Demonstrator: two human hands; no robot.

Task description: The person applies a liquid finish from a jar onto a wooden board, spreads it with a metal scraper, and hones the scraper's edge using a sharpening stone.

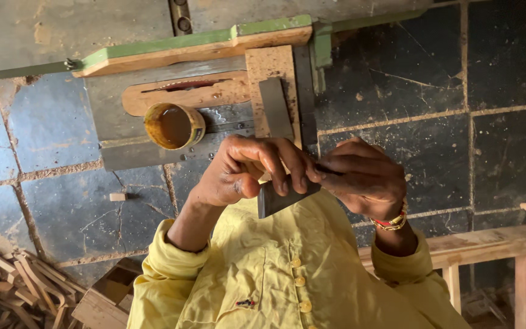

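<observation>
**Dark strip in both hands, glue pot open behind**

The dark flat strip [280, 198] sits at chest height, in front of the yellow shirt [275, 274], pinched between both hands. Going left to right: offcuts [13, 280] lie heaped on the floor; an open pot of brown liquid [174, 125] stands on the small saw table [153, 152]; a second grey strip [275, 108] rests on a wooden block [269, 67]. The left hand [238, 170] curls its fingers [281, 159] closed over the strip's upper edge. The right hand [366, 176] has its fingertips shut on the same end, possibly around something thin; I cannot tell. No brown coating shows on the held strip yet, so the work looks early.
</observation>
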